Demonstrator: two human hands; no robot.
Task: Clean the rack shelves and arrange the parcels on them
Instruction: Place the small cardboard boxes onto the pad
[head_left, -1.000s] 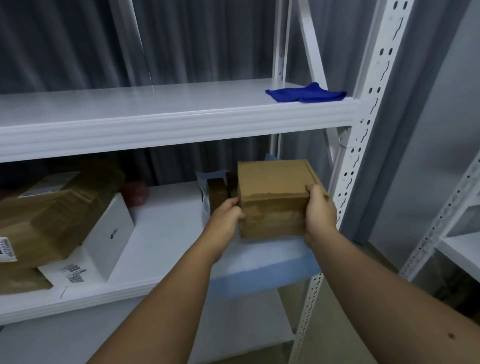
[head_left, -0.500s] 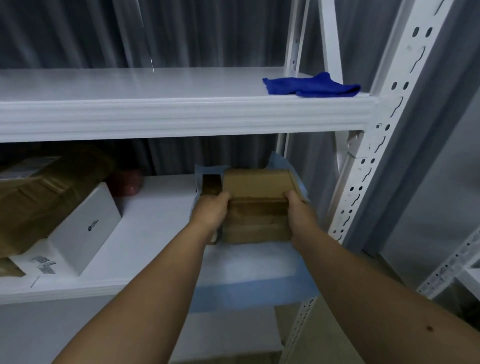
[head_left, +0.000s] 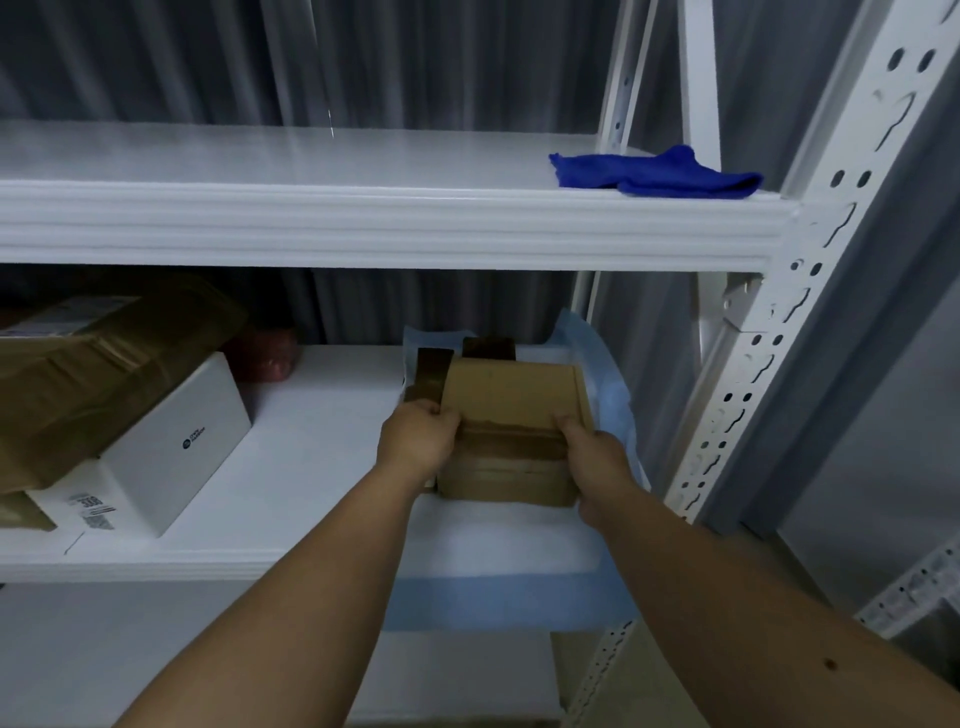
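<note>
Parcels sit on the lower shelf (head_left: 322, 441) of the white rack (head_left: 810, 322), and the one I am handling is a brown cardboard box (head_left: 511, 400) at the shelf's right end, resting on a pale blue sheet (head_left: 498, 597) that covers that end and hangs over the front edge. I have it between both hands: my left hand (head_left: 418, 441) grips its left front corner with the fingers curled over the top edge, and my right hand (head_left: 595, 457) clamps the right front corner the same way, thumb low on the front face. Just behind the box and touching it on the left stand two smaller dark brown boxes (head_left: 434, 371), partly hidden. Well apart, at the shelf's left end, a white box (head_left: 156, 457) with a small logo and a printed label lies tilted, with a big brown parcel (head_left: 88, 374) leaning across its top. A reddish thing (head_left: 267, 353) sits behind them in the shadow; I cannot tell what it is. On the upper shelf (head_left: 363, 223), at its right end beside the perforated post, lies a crumpled blue cloth (head_left: 660, 174). Grey curtains (head_left: 208, 62) hang behind the rack.
</note>
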